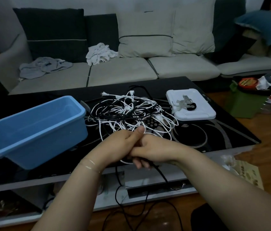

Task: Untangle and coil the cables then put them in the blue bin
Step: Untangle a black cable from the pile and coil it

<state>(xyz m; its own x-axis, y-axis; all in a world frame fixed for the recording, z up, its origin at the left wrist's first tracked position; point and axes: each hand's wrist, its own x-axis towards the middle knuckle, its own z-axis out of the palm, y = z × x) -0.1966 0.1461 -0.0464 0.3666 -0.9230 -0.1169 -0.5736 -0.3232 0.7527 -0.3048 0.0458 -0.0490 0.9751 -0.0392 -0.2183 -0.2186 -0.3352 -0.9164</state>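
Untangling stage, early in the task. The tangle of white and black cables (128, 112) lies in a loose heap at the middle of the bench (214, 130), just right of the blue bin (36, 129), which stands open near the left edge with no cable visible inside. Both hands meet at the near edge of the bench. The left hand (123, 144) curls round a white strand with the thumb raised; the right hand (154, 150) presses against it, fingers folded over a black cable (161, 174) that drops off the near edge and loops across the floor. Exactly which strands each hand holds is partly hidden by the overlapping fingers. A white lid (193, 109) carrying ties lies toward the far right corner.

Judgement: no cable is yet freed or coiled. The next move calls for following one strand out of the heap, easing it through the crossings rather than pulling hard, since tugging would likely tighten the knots.
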